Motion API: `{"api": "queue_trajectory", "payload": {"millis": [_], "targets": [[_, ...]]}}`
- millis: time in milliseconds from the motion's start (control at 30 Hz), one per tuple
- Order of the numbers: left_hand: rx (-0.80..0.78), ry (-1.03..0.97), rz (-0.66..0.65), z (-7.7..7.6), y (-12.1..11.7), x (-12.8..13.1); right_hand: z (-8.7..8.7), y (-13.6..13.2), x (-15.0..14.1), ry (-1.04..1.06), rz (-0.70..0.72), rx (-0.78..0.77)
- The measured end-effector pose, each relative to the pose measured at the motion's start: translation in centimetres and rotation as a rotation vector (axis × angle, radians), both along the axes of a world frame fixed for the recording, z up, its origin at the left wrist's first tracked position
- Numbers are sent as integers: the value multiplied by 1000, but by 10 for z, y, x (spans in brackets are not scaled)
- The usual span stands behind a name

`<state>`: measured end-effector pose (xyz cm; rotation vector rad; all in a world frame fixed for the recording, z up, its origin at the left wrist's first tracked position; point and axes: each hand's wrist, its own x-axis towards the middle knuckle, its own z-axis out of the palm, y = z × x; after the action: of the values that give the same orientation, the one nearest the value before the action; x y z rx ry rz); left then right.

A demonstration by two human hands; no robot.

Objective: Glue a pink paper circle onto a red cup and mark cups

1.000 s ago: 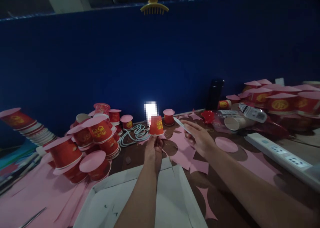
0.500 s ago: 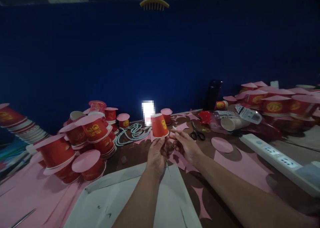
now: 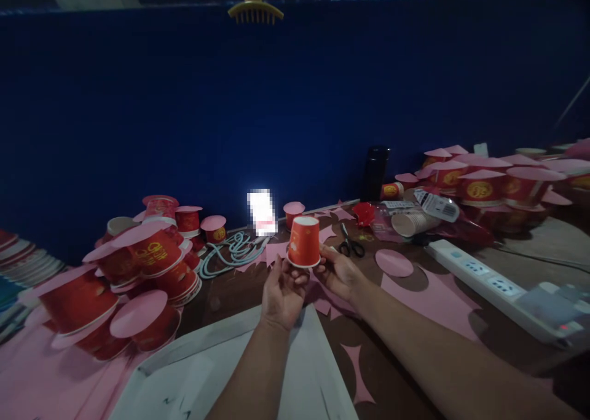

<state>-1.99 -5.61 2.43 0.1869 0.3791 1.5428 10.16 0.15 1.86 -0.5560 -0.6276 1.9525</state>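
An upside-down red paper cup (image 3: pixel 305 241) with a white base and rim is raised in front of me, tilted slightly. My left hand (image 3: pixel 283 297), palm up, has its fingers curled at the cup's lower rim, thumb at the left side. My right hand (image 3: pixel 341 273) grips the rim from the right; a small pale bit shows near its fingertips, too small to name. Behind stands a red cup (image 3: pixel 294 216) topped with a pink paper disc. Below my forearms lies a white shallow tray or box lid (image 3: pixel 216 371).
Stacks of red cups with pink discs (image 3: pixel 152 248) stand left, more cups (image 3: pixel 482 189) right. Black scissors (image 3: pixel 350 243), a pink disc (image 3: pixel 394 263), a white power strip (image 3: pixel 479 278), a coiled cable (image 3: pixel 235 251), a lit phone-like screen (image 3: pixel 262 212) and a black bottle (image 3: pixel 375 173) are around.
The cup has turned so its printed yellow characters no longer face me. My right hand has moved in from beside the cup onto its rim. The whole view has shifted slightly.
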Motion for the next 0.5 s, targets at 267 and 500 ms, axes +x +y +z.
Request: {"api": "queue_trajectory", "payload": {"millis": [267, 500], "targets": [[-123, -31, 158, -3, 10, -17, -4, -4, -2, -309, -246, 355], [-158, 27, 271, -9, 22, -23, -5, -8, 7, -783, -521, 861]]}}
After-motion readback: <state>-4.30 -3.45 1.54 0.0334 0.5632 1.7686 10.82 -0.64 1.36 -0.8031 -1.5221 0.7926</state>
